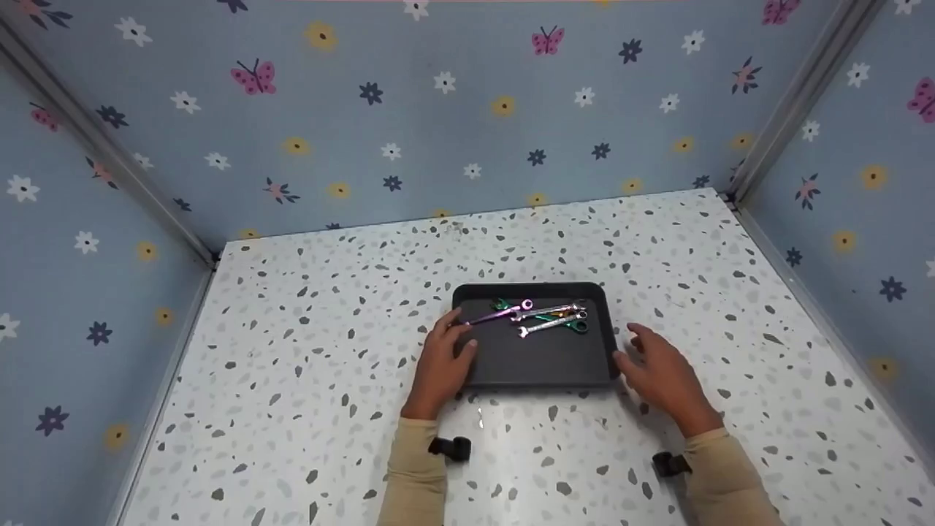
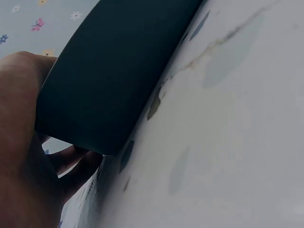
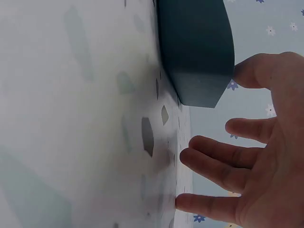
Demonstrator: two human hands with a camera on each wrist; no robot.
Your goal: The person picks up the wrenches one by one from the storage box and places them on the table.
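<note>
A dark grey rectangular tray [image 1: 540,365] lies on the speckled surface. Inside it, towards the back, is a loose pile of wrenches: a purple wrench [image 1: 497,315], a silver wrench [image 1: 553,325], another silver wrench [image 1: 548,312], and green ones partly hidden under them. My left hand [image 1: 442,365] holds the tray's left side, thumb over the rim; in the left wrist view its fingers [image 2: 76,166] reach the tray's lower edge. At the right side is my right hand [image 1: 661,372], fingers spread apart, its thumb [image 3: 254,71] touching the tray's rim.
The white speckled tabletop [image 1: 329,329] extends around the tray. A flower-patterned wall [image 1: 453,131] stands behind it, with side panels at left and right. Black wrist cameras sit on the left sleeve [image 1: 413,467] and right sleeve [image 1: 730,475].
</note>
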